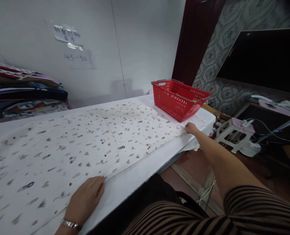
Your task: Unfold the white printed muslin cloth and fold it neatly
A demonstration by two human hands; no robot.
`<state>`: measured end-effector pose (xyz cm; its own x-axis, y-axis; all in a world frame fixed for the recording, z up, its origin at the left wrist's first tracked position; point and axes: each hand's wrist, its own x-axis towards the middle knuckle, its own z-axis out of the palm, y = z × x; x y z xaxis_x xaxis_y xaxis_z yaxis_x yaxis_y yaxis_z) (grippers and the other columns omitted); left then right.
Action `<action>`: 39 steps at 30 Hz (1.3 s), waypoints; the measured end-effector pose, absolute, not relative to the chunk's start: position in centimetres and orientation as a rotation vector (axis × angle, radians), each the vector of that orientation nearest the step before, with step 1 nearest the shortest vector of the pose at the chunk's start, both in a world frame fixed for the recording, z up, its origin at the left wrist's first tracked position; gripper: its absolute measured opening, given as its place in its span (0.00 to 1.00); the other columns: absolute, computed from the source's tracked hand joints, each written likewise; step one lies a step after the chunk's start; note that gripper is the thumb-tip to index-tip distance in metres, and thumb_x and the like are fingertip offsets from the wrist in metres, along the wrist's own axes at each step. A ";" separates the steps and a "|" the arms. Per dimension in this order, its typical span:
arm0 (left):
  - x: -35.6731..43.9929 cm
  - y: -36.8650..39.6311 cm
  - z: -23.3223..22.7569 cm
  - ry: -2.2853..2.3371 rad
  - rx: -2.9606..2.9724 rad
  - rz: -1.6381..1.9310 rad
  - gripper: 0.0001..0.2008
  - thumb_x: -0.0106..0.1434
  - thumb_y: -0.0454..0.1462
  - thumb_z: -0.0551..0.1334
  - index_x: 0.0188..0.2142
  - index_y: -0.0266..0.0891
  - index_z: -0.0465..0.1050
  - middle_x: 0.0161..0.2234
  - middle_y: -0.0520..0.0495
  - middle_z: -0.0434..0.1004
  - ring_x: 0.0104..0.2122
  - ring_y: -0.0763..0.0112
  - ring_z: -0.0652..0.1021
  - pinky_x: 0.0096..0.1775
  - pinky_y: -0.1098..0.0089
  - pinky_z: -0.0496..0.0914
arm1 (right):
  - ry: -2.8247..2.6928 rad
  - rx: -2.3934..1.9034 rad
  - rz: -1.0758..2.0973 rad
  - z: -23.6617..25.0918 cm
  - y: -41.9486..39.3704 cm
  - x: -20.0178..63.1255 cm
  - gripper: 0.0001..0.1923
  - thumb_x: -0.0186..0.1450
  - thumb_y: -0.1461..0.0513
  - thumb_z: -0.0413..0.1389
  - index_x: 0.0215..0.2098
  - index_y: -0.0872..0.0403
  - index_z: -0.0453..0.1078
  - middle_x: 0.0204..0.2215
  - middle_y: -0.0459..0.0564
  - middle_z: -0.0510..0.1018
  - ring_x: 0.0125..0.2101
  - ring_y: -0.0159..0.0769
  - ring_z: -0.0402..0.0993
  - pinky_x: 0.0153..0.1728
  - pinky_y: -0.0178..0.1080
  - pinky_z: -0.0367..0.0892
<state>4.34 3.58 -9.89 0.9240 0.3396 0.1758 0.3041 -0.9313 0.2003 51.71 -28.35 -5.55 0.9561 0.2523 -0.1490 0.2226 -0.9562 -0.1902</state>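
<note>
While the left hand [86, 199] lies flat on the patterned cloth [86, 143] and the right hand [190, 128] seemingly pinches its corner beside the red basket [180, 98], uneven pulling could wrinkle it.

The left hand [84, 200] is bare, with a silver bracelet [71, 224] at the wrist. The right hand [191, 128] and forearm are bare too; a sleeve [262, 205] striped black and brown covers the upper arm, and the same stripes cover the torso.
</note>
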 end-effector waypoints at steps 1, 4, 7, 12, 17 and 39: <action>4.3 3.6 -10.0 0.460 2.914 0.308 0.14 0.61 0.41 0.50 0.35 0.41 0.73 0.38 0.46 0.77 0.40 0.63 0.75 0.45 0.63 0.68 | -0.376 -2.949 0.239 -5.9 -28.4 51.8 0.12 0.57 0.68 0.53 0.40 0.59 0.70 0.29 0.53 0.78 0.27 0.34 0.74 0.27 0.30 0.64; 4.3 3.6 -10.1 0.416 2.907 0.293 0.13 0.61 0.41 0.50 0.34 0.42 0.73 0.38 0.45 0.78 0.40 0.63 0.75 0.47 0.63 0.68 | -0.437 -2.991 0.177 -7.0 -28.5 51.8 0.11 0.57 0.68 0.53 0.40 0.59 0.70 0.34 0.55 0.77 0.35 0.37 0.74 0.32 0.31 0.63; 4.4 3.7 -10.0 0.403 2.881 0.285 0.12 0.60 0.40 0.51 0.33 0.43 0.72 0.37 0.46 0.77 0.40 0.63 0.75 0.47 0.63 0.68 | -0.505 -3.018 0.119 -7.8 -28.9 51.6 0.12 0.59 0.67 0.52 0.42 0.58 0.69 0.37 0.57 0.76 0.38 0.39 0.73 0.35 0.34 0.63; 4.5 4.1 -9.3 0.410 2.858 0.205 0.11 0.60 0.43 0.52 0.34 0.44 0.71 0.37 0.47 0.77 0.40 0.64 0.75 0.45 0.64 0.68 | -0.690 -2.986 -0.057 -8.0 -30.1 50.1 0.14 0.63 0.65 0.48 0.46 0.57 0.67 0.48 0.58 0.71 0.47 0.41 0.66 0.44 0.37 0.62; 7.1 3.2 -8.0 0.401 2.892 0.231 0.15 0.62 0.47 0.51 0.37 0.42 0.71 0.38 0.47 0.76 0.39 0.63 0.74 0.41 0.64 0.68 | -1.155 -2.761 -0.162 -8.2 -30.1 48.6 0.13 0.65 0.65 0.46 0.41 0.55 0.72 0.44 0.54 0.73 0.47 0.38 0.65 0.50 0.37 0.58; 17.8 -2.2 -7.4 0.321 2.900 -0.048 0.14 0.65 0.37 0.49 0.34 0.39 0.73 0.37 0.47 0.73 0.39 0.68 0.71 0.38 0.68 0.64 | -1.808 -2.391 -0.216 -9.5 -30.4 47.9 0.16 0.64 0.63 0.47 0.45 0.53 0.73 0.42 0.55 0.75 0.44 0.40 0.69 0.46 0.41 0.67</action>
